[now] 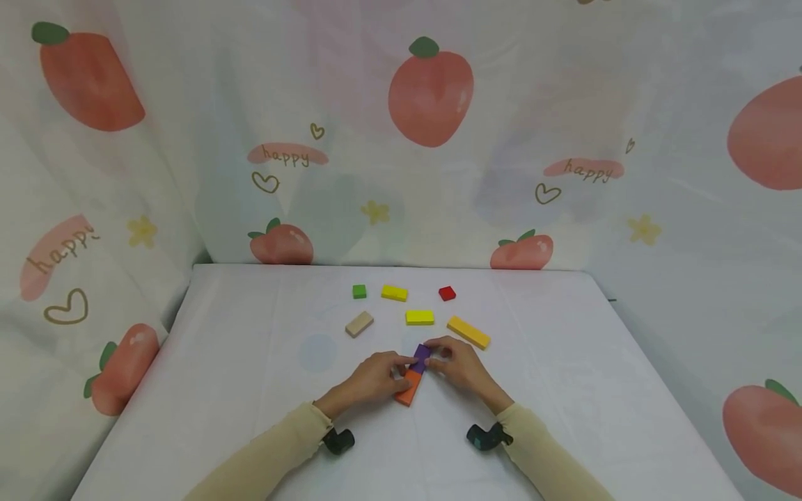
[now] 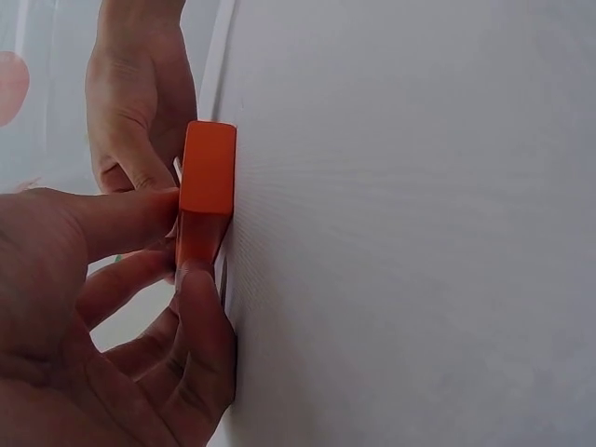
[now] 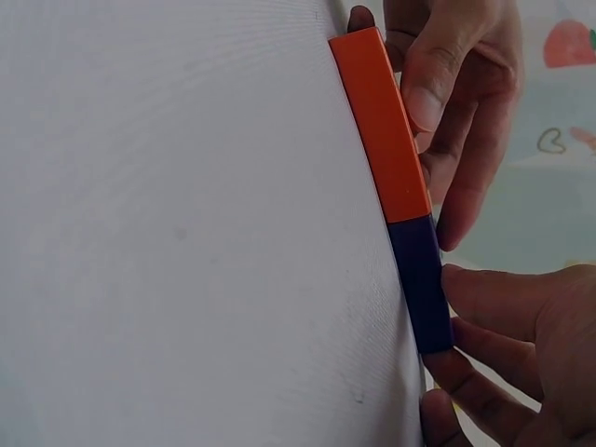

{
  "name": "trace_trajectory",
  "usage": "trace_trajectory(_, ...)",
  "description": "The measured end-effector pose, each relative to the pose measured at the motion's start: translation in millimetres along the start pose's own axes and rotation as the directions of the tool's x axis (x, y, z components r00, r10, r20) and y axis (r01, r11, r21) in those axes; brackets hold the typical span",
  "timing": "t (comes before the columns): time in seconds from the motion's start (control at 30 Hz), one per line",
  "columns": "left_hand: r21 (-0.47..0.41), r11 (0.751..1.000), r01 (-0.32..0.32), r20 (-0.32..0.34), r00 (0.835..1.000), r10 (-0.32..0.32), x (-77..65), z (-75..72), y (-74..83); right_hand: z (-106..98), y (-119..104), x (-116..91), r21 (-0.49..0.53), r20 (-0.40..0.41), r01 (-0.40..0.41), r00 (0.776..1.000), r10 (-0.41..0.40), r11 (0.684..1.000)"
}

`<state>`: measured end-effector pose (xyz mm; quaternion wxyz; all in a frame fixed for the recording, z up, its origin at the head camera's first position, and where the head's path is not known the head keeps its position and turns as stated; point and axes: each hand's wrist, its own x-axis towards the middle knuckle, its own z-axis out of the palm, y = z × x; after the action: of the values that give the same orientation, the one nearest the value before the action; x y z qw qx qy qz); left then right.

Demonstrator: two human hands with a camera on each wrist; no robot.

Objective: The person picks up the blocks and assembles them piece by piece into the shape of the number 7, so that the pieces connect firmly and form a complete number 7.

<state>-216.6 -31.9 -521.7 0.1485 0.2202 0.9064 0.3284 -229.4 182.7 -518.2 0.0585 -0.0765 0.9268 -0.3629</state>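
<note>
A purple block [image 1: 421, 357] and an orange block [image 1: 407, 390] lie end to end in one slanted line on the white table, meeting in the right wrist view. My left hand [image 1: 374, 374] is at the left side of the pair. Its thumb [image 2: 140, 214] touches the top edge of the orange block [image 2: 209, 168], and another finger bears on its side. One left finger reaches towards the purple block. From the right, my right hand [image 1: 462, 363] holds the purple block [image 3: 421, 284], thumb on its side and a finger at its far end.
Beyond the hands lie a natural wood block [image 1: 360, 324], a yellow block [image 1: 420, 318] and an orange-yellow long block [image 1: 468, 332]. Further back are a green block [image 1: 359, 291], another yellow block [image 1: 395, 293] and a red block [image 1: 447, 293]. Patterned cloth [image 1: 388, 209] hangs behind the table.
</note>
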Motion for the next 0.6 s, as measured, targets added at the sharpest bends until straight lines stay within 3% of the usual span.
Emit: trace_trajectory(0.6, -0.013, 1.0, 0.017, 0.014, 1.0, -0.017, 0.7, 0.6, -1.7, -15.4, 2.8, 3.4, 0.018, -0.049, -0.033, 0.998, 0.034, 0.999)
